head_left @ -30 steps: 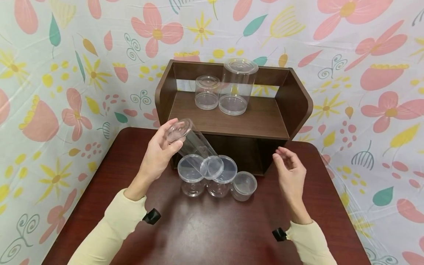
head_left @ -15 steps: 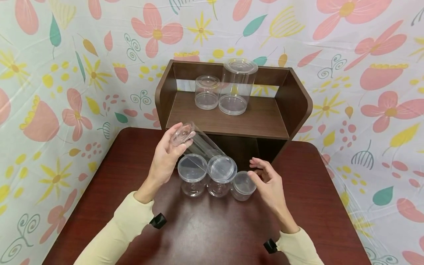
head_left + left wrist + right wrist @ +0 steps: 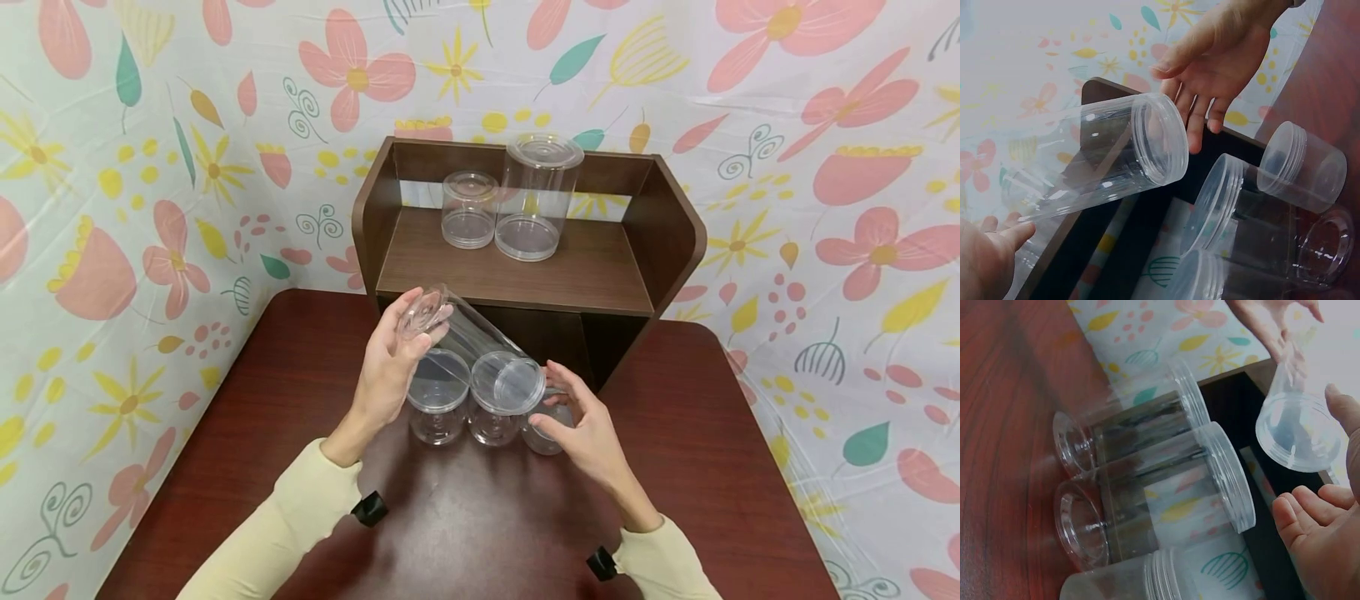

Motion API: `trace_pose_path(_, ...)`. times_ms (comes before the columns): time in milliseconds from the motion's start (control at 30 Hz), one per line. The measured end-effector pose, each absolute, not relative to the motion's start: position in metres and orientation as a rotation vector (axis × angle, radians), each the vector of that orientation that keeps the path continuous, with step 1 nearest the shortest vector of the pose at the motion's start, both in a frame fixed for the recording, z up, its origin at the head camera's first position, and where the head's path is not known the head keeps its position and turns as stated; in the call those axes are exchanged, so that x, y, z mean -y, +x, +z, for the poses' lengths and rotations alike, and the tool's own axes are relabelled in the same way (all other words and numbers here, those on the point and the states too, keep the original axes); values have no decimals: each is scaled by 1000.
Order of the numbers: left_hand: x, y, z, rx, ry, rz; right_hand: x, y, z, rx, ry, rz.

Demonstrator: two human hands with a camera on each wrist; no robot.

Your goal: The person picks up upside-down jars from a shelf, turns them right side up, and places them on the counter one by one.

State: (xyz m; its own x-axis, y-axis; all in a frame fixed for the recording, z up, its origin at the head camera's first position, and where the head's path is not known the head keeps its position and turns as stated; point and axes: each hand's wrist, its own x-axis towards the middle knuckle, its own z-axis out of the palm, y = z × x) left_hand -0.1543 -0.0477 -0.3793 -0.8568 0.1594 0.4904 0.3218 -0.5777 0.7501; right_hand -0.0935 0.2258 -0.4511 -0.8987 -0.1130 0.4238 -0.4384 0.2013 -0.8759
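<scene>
My left hand (image 3: 382, 371) grips one end of a tall clear plastic jar (image 3: 480, 329), fingers and thumb around its base. The jar is held in the air, tilted, its lidded end (image 3: 1163, 140) pointing down to the right. Close to that end is my right hand (image 3: 592, 433), fingers spread and loosely bent; in the right wrist view a gap shows between the fingertips and the lid (image 3: 1297, 434). Below stand two lidded clear jars, a left one (image 3: 437, 427) and a middle one (image 3: 492, 429), beside a smaller jar (image 3: 543, 437) partly hidden by my right hand.
Behind the jars stands a dark brown shelf unit (image 3: 600, 279) on the reddish-brown table (image 3: 465, 517). Its upper board carries a short clear jar (image 3: 468, 212) and a taller, wider one (image 3: 536, 196). Flower-patterned cloth (image 3: 825, 250) hangs around the back and sides.
The left hand has carried the tilted jar slightly right and downward. The right hand has come in from the right toward the jar's lidded end. The standing jars have not moved.
</scene>
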Motion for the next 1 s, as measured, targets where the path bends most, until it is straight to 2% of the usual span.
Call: trace_pose_path(1000,36,-144,-397,1317,-719,-2707,-210,-92,-452,2224,435,1903)
